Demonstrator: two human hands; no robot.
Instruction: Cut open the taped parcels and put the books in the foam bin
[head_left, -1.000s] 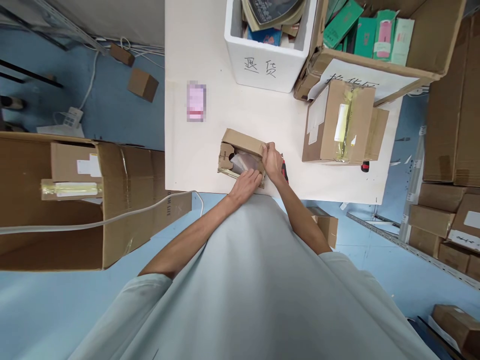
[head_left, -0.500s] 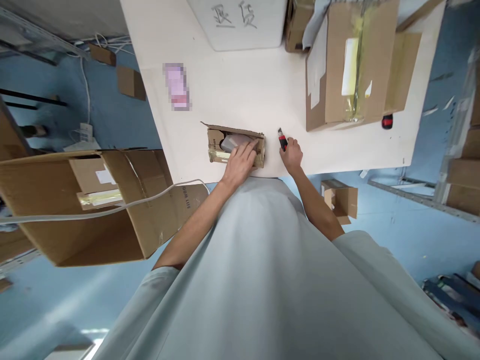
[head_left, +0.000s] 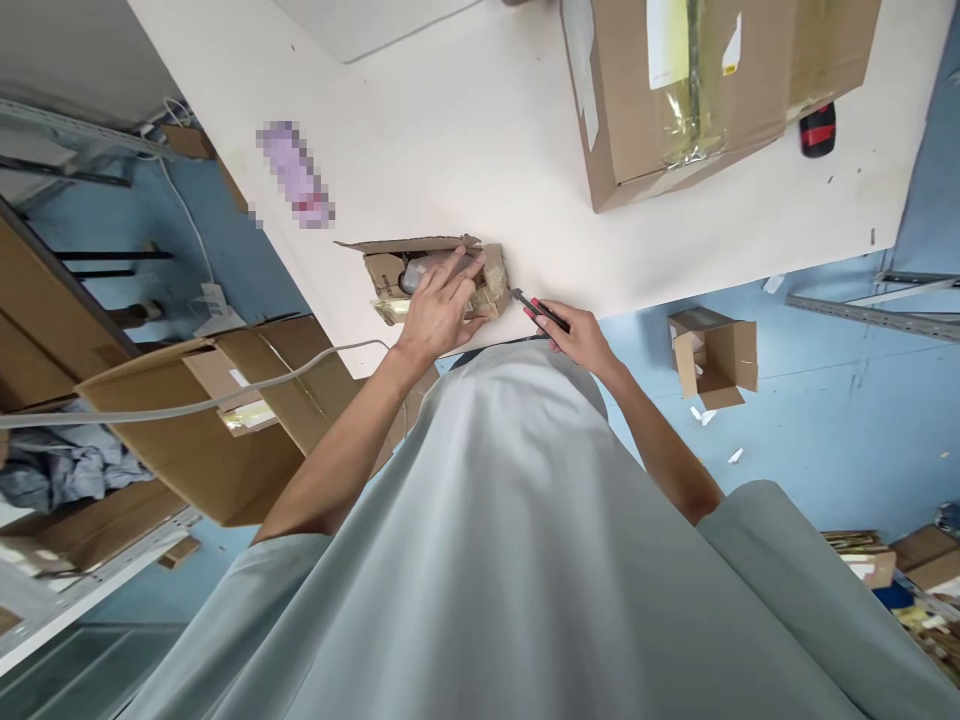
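A small opened cardboard box (head_left: 495, 275) lies near the table's front edge, its long flap raised along the far side. Inside it shows something in translucent wrapping (head_left: 417, 272), partly covered by my left hand (head_left: 439, 305). The fingers of that hand spread over the opening while its thumb lies against the near side, so it grips the box. My right hand (head_left: 574, 332) is closed around a red and black utility knife (head_left: 551, 316). The knife's blade points left at the box's right end; whether it touches the cardboard I cannot tell.
A large taped carton (head_left: 637, 120) stands at the right back of the white table (head_left: 450, 150), with a black and red object (head_left: 817, 130) beside it. A blurred-out purple item (head_left: 292, 170) lies left. On the floor are an open carton (head_left: 720, 355) and a bigger one (head_left: 187, 440), crossed by a cable (head_left: 277, 385).
My right hand has brought the knife leftward and nearer the small box, turning the blade toward its end. My left hand stays on the box, fingers spread wider. The view has shifted and tilted.
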